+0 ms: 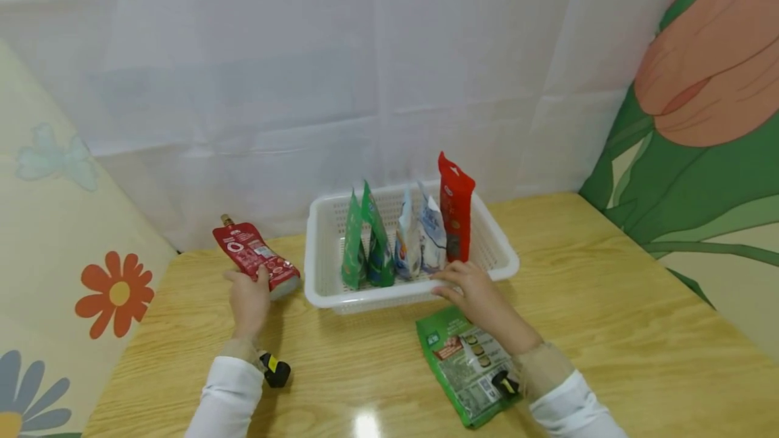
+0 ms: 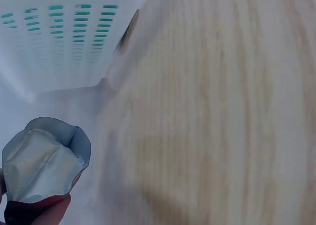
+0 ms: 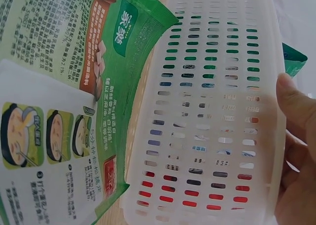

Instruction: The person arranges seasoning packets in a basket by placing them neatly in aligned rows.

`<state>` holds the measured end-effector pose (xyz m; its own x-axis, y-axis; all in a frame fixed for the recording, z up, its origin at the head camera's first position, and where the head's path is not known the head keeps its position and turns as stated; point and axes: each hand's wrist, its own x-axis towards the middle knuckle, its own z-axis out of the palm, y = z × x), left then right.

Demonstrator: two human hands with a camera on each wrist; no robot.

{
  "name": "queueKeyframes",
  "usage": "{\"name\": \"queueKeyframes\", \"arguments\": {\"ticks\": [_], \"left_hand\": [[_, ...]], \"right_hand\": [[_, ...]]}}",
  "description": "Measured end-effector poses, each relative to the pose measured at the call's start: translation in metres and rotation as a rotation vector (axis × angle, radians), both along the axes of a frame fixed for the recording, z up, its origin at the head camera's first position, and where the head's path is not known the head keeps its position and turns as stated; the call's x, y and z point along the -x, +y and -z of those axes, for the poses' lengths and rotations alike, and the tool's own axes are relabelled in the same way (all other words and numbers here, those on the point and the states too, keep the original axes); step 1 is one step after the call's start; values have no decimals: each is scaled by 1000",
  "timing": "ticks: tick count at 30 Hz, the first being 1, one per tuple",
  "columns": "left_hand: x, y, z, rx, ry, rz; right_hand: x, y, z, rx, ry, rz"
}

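Note:
My left hand [image 1: 248, 303] holds a red spouted pouch [image 1: 246, 247] by its lower part, left of the white basket [image 1: 312, 242]. Its gold cap points toward the back wall, and the silvery bottom [image 2: 42, 160] faces the left wrist camera. At the basket's front right, my right hand [image 1: 477, 297] grips the rim, thumb outside and fingers over the edge. Inside stand two green packets [image 1: 379, 255], two white and blue packets [image 1: 432, 235] and a tall red packet [image 1: 456, 215]. A green food packet [image 1: 450, 363] lies flat on the table below my right forearm.
The wooden table [image 1: 341, 370] meets a white sheet-covered wall [image 1: 255, 86] behind the basket. Painted flower panels stand at both sides. A small black device [image 1: 276, 370] is strapped at my left wrist, another [image 1: 504, 382] at my right.

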<state>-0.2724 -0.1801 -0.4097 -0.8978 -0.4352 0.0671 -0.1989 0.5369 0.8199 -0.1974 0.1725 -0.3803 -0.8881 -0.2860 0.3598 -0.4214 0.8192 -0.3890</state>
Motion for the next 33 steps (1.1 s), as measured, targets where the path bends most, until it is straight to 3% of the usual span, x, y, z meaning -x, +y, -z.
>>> {"name": "queueKeyframes", "arguments": {"ticks": [9, 21, 27, 33], "left_hand": [[-13, -3, -21, -17, 104, 17], [-36, 15, -56, -105, 207, 52], [-49, 32, -71, -161, 261, 119], [-62, 50, -77, -211, 274, 206]], "right_hand": [[2, 1, 2, 1, 9, 5], [2, 0, 1, 7, 5, 1], [2, 1, 2, 5, 17, 3], [2, 1, 2, 6, 21, -5]]}}
